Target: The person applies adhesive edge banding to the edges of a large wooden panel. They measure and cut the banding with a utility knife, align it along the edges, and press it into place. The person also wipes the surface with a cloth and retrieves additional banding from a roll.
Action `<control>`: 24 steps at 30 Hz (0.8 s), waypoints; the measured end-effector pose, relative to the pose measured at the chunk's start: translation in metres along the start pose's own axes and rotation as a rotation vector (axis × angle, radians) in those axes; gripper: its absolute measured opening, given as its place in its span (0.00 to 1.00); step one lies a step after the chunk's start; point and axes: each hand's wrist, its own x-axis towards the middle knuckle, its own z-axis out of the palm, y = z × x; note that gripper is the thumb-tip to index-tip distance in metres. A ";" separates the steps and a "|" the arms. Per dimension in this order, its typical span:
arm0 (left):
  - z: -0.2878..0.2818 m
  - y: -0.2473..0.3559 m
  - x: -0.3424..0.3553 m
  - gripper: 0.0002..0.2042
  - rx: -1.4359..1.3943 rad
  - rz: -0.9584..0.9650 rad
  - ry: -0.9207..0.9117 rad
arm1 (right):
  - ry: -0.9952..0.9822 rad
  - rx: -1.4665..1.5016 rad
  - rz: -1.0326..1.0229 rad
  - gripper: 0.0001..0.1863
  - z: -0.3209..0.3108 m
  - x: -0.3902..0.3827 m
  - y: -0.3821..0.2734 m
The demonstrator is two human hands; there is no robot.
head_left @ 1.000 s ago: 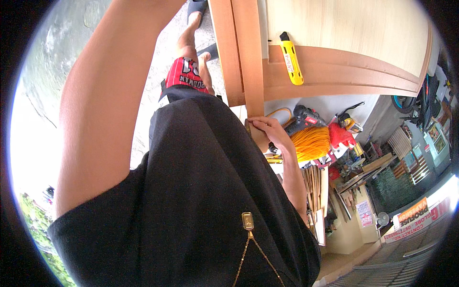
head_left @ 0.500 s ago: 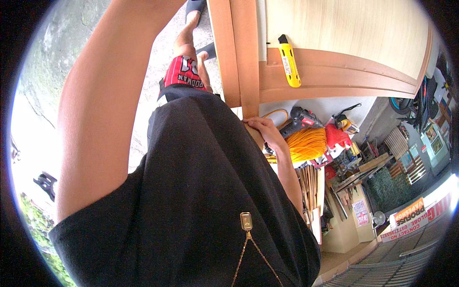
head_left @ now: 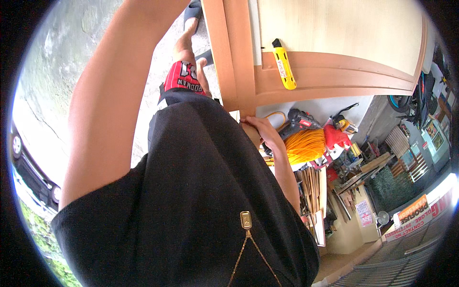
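My right hand is at the near end of a brown strip that edges a pale wood panel. Its fingers are bent and closed over the strip's end; the fingertips are partly hidden. Up the left side runs my left arm, with the hand beyond the upper edge. A yellow utility knife with a black end lies on the panel's brown border, touched by neither hand.
Beyond my right wrist lie a dark cordless drill, a coil of orange cord, a red cloth and a yellow-black tape measure. Wood strips are stacked nearer me. A dark car stands at far left.
My view has shifted slightly, so the panel and utility knife sit a little farther left. More of the car shows at the left edge. My right hand stays at the strip's end.
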 end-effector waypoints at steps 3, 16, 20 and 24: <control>-0.005 0.002 -0.018 0.38 0.060 0.072 0.010 | 0.056 0.021 0.059 0.29 0.001 -0.002 -0.007; -0.073 0.133 -0.294 0.38 -0.421 -0.049 -0.292 | 0.091 -0.029 -0.020 0.43 -0.008 0.030 0.011; -0.109 0.083 -0.339 0.39 -0.455 -0.473 -0.180 | 0.163 -0.058 -0.049 0.44 -0.001 0.013 -0.002; -0.087 0.066 -0.356 0.33 -1.106 -1.066 -0.744 | 0.136 -0.072 -0.008 0.47 0.001 0.008 -0.008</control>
